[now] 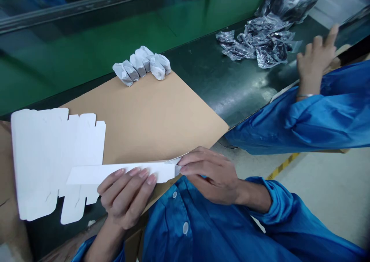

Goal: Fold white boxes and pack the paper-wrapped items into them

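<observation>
Low in the head view, a long, narrow white carton lies across in front of my body. My left hand is closed round its near side, fingertips on the white face. At the carton's right end, my right hand pinches at the opening, where a bit of grey-white wrapped material shows between fingers and carton. How far that material reaches inside is hidden. Under the carton's left end lies a stack of flat white carton blanks.
A brown cardboard sheet covers the bench, with several white paper-wrapped pieces at its far corner. Clear plastic-bagged items lie on the dark green surface. A co-worker's hand and blue sleeve are at right.
</observation>
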`<state>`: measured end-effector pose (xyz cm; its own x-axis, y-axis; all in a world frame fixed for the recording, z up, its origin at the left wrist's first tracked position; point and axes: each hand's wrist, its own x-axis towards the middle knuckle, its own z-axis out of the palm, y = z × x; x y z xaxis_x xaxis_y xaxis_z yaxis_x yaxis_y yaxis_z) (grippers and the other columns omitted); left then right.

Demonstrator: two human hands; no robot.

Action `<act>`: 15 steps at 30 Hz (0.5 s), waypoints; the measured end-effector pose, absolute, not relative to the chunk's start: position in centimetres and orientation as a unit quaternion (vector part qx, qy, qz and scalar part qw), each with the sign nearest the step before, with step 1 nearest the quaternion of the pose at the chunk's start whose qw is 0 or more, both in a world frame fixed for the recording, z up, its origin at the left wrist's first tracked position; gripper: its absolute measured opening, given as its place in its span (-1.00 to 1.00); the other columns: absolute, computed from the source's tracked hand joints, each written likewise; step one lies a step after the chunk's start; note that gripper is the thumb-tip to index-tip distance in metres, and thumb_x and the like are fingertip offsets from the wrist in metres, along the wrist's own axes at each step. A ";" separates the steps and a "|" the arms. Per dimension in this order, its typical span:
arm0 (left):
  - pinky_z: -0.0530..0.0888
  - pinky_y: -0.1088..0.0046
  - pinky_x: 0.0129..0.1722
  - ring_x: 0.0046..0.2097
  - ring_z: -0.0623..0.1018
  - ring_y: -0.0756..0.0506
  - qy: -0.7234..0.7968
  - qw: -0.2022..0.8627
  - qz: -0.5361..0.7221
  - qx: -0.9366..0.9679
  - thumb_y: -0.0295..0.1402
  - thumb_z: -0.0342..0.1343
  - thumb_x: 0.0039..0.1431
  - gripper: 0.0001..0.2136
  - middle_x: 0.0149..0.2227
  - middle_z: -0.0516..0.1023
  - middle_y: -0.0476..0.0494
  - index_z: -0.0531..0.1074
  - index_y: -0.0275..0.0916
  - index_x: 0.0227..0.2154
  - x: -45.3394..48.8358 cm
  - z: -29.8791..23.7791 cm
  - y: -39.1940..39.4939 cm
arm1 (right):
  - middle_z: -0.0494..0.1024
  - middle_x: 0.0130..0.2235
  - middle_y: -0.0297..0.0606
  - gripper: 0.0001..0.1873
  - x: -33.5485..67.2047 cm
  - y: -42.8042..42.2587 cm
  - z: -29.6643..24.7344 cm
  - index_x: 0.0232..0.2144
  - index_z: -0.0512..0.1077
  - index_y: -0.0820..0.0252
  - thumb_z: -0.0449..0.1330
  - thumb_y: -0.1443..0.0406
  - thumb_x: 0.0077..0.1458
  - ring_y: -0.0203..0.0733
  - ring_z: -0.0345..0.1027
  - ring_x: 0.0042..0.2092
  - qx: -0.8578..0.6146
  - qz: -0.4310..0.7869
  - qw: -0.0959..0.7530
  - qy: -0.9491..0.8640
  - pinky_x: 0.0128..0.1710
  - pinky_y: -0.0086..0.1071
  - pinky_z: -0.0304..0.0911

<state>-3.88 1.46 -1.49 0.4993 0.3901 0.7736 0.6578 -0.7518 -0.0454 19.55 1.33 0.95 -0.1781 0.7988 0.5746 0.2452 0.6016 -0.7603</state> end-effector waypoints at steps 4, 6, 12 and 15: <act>0.49 0.29 -0.22 -0.32 0.53 -0.07 -0.307 0.168 -0.414 -0.840 -0.68 0.38 -0.18 -0.64 -0.32 0.49 -0.05 0.42 -0.21 -0.36 -3.3 -1.2 1.7 | 0.63 -0.30 -0.19 -0.84 19.5 1.2 1.3 -0.31 0.48 0.22 0.18 0.53 0.15 -0.30 0.56 -0.21 -0.380 0.300 0.530 -0.696 -0.19 -0.44 0.48; 0.48 0.33 -0.23 -0.34 0.52 -0.05 -0.306 0.174 -0.431 -0.831 -0.67 0.37 -0.18 -0.65 -0.36 0.47 -0.02 0.40 -0.19 -0.39 -3.1 -1.2 1.7 | 0.63 -0.29 -0.20 -0.84 19.4 1.2 1.4 -0.29 0.47 0.21 0.17 0.52 0.17 -0.31 0.56 -0.20 -0.381 0.300 0.529 -0.696 -0.19 -0.43 0.48; 0.45 0.33 -0.20 -0.34 0.50 -0.04 -0.353 0.171 -0.458 -0.798 -0.50 0.38 -0.09 -0.69 -0.40 0.43 0.04 0.38 -0.11 -0.35 -3.6 -2.8 0.7 | 0.63 -0.31 -0.18 -0.85 19.3 1.0 1.8 -0.31 0.47 0.22 0.17 0.51 0.17 -0.30 0.56 -0.22 -0.379 0.303 0.530 -0.695 -0.22 -0.44 0.48; 0.43 0.28 -0.18 -0.34 0.49 -0.07 -0.435 0.109 -0.448 -0.773 -0.37 0.39 -0.07 -0.71 -0.43 0.40 0.03 0.35 -0.11 -0.38 -4.4 -4.0 -0.2 | 0.63 -0.29 -0.15 -0.83 19.2 0.9 1.8 -0.29 0.48 0.24 0.17 0.54 0.15 -0.31 0.55 -0.21 -0.375 0.285 0.527 -0.708 -0.20 -0.44 0.47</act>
<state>-4.39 -0.17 -4.03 0.2193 0.5750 0.7882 0.7710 -0.5972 0.2211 19.24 0.86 1.83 -0.1638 0.8310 0.5316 0.2306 0.5562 -0.7985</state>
